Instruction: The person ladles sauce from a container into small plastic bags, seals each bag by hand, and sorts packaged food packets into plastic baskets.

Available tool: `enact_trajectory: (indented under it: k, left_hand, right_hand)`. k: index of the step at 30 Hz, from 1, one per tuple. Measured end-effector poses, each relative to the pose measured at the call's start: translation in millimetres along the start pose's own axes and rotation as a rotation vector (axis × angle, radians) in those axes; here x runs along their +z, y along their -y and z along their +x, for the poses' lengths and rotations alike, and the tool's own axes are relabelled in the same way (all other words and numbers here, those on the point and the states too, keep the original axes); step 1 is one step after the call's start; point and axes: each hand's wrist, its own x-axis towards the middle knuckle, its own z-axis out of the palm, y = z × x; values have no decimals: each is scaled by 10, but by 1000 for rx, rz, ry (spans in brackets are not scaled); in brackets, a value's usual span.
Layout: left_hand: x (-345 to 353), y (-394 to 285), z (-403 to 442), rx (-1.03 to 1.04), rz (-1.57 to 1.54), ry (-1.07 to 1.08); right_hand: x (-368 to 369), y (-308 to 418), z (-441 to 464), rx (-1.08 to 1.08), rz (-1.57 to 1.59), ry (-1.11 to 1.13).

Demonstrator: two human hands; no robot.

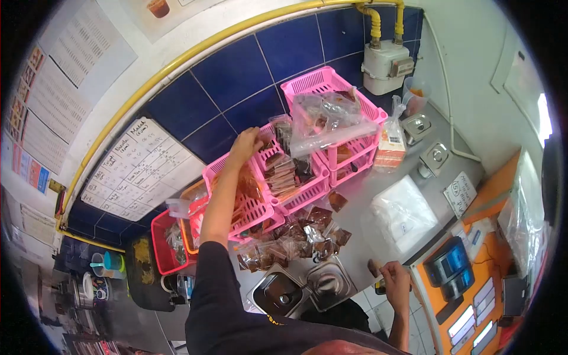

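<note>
My left hand (247, 144) reaches over the pink baskets, its fingers curled at the back edge above packets of brown sauce. What lies between its fingers is hidden. Below it, a pink basket (275, 201) holds rows of flat sachets (283, 177), and its neighbour has orange-brown sachets (239, 189). My right hand (395, 283) is low at the counter's front edge, fingers pinched beside a small dark brown item (374, 268) that is too unclear to name. Loose brown sauce sachets (316, 228) lie heaped in front of the baskets.
Two steel containers (278, 294) sit at the front edge. Stacked pink baskets (378, 112) with a clear plastic bag (331, 121) stand at the back. White plastic bags (405, 216) lie right, near an orange shelf (435, 296) with devices. A red bin (168, 248) stands left.
</note>
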Motion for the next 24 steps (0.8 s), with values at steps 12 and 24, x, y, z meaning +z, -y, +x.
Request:
enact_trajectory:
  k: [12,24]
  left_hand:
    - [-96,-398,-438,-2,-485,344]
    - [-1125,-1093,-1432,-36,-401,91]
  right_hand:
    - [63,446,180,-62,114,122]
    - [620,2619,1728,-880,76,301]
